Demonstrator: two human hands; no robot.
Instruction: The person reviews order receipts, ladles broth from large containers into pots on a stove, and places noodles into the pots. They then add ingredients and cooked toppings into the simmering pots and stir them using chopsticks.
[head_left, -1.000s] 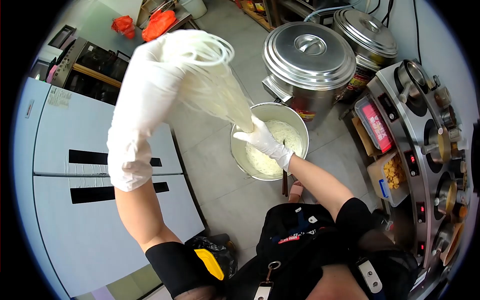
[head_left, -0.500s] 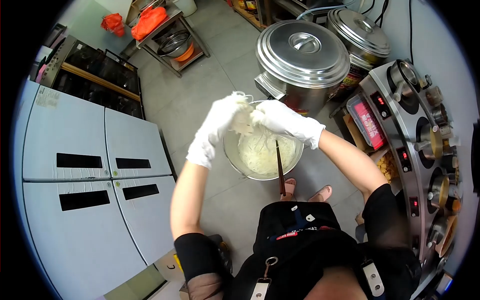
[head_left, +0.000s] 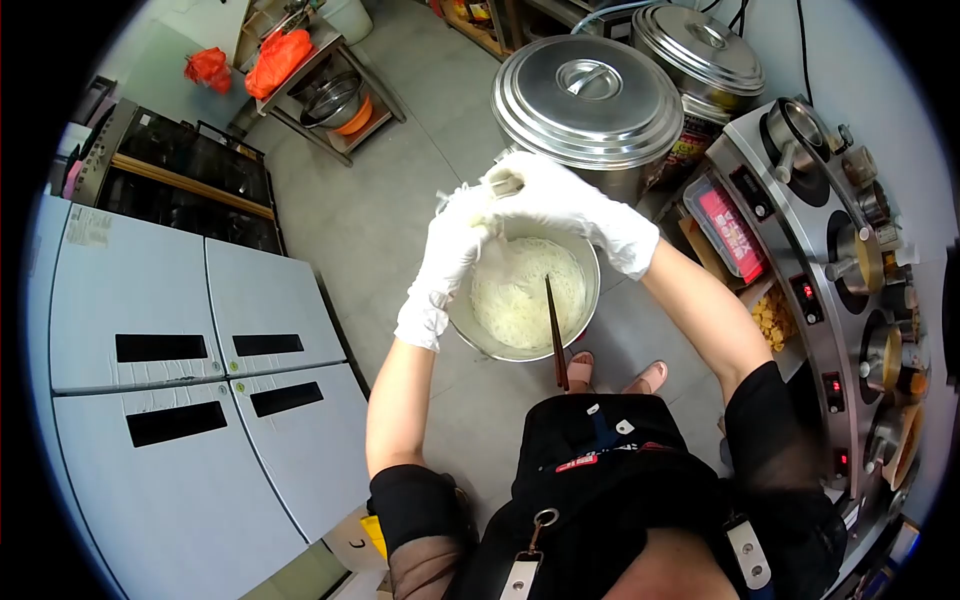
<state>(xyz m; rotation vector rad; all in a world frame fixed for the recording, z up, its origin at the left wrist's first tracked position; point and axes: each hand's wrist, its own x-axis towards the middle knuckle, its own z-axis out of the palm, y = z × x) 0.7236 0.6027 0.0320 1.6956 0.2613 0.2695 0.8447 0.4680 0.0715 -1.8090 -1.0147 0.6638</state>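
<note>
You're holding your left hand [head_left: 456, 240] and right hand [head_left: 545, 196] together, clamped on noodles [head_left: 507, 184], above the bucket [head_left: 590, 272] at mid-frame.

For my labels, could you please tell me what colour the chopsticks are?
The chopsticks are dark brown; the head view shows them best.

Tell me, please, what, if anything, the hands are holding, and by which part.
White noodles, bunched in the left hand and the right hand; where along their length cannot be told.
</note>
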